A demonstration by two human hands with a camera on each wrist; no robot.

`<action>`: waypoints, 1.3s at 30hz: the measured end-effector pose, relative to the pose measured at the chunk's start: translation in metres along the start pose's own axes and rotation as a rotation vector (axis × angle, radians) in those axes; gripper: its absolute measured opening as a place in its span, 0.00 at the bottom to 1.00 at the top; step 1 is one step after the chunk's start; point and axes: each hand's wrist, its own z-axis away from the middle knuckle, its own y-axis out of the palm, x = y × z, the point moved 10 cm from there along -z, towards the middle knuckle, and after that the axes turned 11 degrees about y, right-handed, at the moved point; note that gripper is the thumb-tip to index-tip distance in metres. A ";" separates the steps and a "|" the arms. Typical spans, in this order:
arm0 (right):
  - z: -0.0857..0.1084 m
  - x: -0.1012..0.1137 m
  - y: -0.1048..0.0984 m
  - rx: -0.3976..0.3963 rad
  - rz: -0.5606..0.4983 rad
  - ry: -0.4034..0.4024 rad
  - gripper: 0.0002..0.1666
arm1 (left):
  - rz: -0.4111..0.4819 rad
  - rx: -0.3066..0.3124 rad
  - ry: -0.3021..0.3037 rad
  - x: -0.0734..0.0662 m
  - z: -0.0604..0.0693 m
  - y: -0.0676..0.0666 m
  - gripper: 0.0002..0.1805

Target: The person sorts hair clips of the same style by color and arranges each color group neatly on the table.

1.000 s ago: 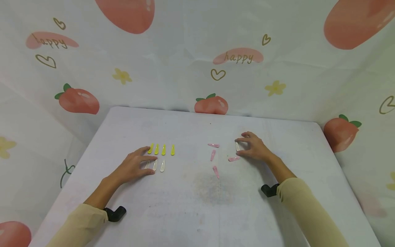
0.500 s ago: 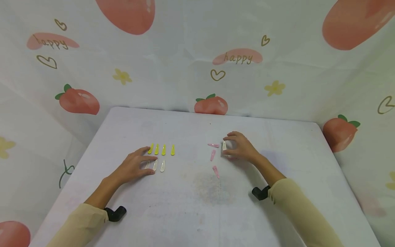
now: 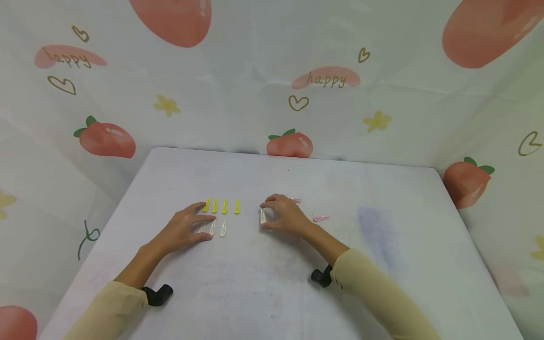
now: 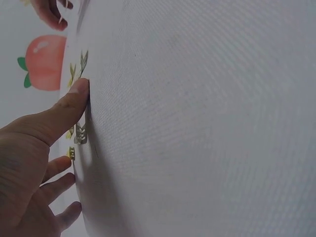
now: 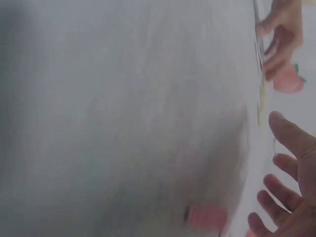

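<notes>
My right hand [image 3: 286,215] pinches a white snap hair clip [image 3: 262,216] by its two ends, between thumb and finger, above the middle of the table. To the left, my left hand [image 3: 182,229] rests by a row of white hair clips [image 3: 223,229]. Its thumb and index fingertips lie at either end of one white clip [image 3: 213,227]; whether they grip it I cannot tell, and the fingers look relaxed. Several yellow hair clips [image 3: 225,207] stand in a row just behind the white ones. In the left wrist view, my left thumb [image 4: 74,98] hides part of the row.
Pink hair clips lie right of my right hand, one [image 3: 321,218] in plain sight, another [image 3: 296,200] partly behind the hand. The white-covered table [image 3: 272,293] ends at a peach-patterned cloth backdrop [image 3: 238,94]. Each wrist carries a black camera mount [image 3: 159,295].
My right hand has carried the white hair clip leftward from the right side, past the pink clips, which it now partly covers. The left hand has stayed in place.
</notes>
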 end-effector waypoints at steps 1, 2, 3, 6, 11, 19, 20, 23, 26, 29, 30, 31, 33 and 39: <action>-0.001 0.006 0.005 0.004 0.008 -0.004 0.32 | 0.000 -0.001 -0.001 0.000 0.000 0.000 0.30; -0.002 0.011 0.009 0.007 0.012 -0.010 0.32 | 0.002 -0.001 -0.003 0.000 0.000 0.000 0.30; -0.003 0.017 0.012 0.011 0.012 -0.018 0.32 | 0.004 -0.002 -0.006 0.000 0.000 0.000 0.30; -0.004 0.031 0.024 0.010 0.031 -0.035 0.31 | 0.007 -0.001 -0.009 0.000 0.000 0.000 0.30; -0.008 0.042 0.040 -0.006 0.073 -0.033 0.32 | 0.014 0.008 -0.008 0.000 0.000 0.000 0.30; -0.011 0.052 0.050 -0.036 0.098 0.000 0.32 | 0.012 -0.004 0.005 -0.002 0.000 -0.002 0.30; -0.011 0.052 0.050 -0.037 0.103 0.005 0.32 | 0.012 -0.003 0.005 -0.002 0.000 -0.002 0.30; -0.011 0.054 0.049 -0.048 0.113 0.011 0.32 | 0.011 -0.003 0.007 -0.001 0.000 -0.001 0.30; -0.012 0.054 0.049 -0.052 0.121 0.018 0.33 | 0.004 -0.004 0.009 0.000 0.000 0.000 0.30; -0.014 0.053 0.050 -0.044 0.129 0.027 0.33 | 0.002 -0.004 0.008 0.000 0.000 0.000 0.30; -0.014 0.053 0.050 -0.039 0.129 0.030 0.34 | 0.002 -0.004 0.007 0.001 0.000 0.000 0.30; -0.015 0.052 0.050 -0.033 0.130 0.032 0.34 | 0.002 -0.003 0.006 0.001 0.000 0.000 0.31; -0.016 0.051 0.050 -0.017 0.129 0.035 0.35 | 0.004 -0.002 0.004 0.001 0.000 0.000 0.31; -0.008 0.042 0.033 -0.005 0.076 0.060 0.36 | 0.004 0.004 -0.003 0.001 0.000 0.001 0.30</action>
